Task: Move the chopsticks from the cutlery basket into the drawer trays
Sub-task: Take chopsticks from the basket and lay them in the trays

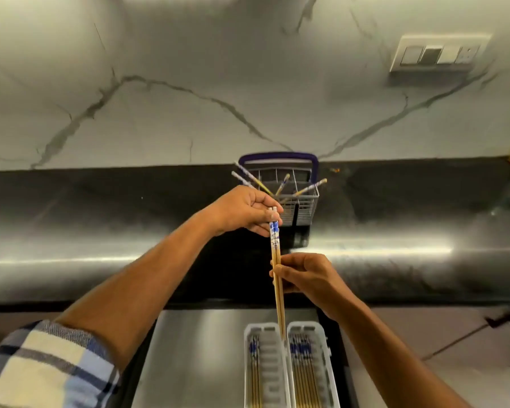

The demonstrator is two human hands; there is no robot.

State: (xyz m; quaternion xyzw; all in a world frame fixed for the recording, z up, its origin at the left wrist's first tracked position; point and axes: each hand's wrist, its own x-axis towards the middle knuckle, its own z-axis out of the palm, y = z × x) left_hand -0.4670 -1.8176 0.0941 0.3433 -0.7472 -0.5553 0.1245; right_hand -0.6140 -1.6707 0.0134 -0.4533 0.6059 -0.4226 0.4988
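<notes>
With the left hand [245, 210] pinching the blue-patterned tops and the right hand [302, 273] gripping the middle of the pair of wooden chopsticks [277, 272] above the white slotted drawer trays [306, 329], level both tips, then lower them lengthwise into the right tray.
</notes>
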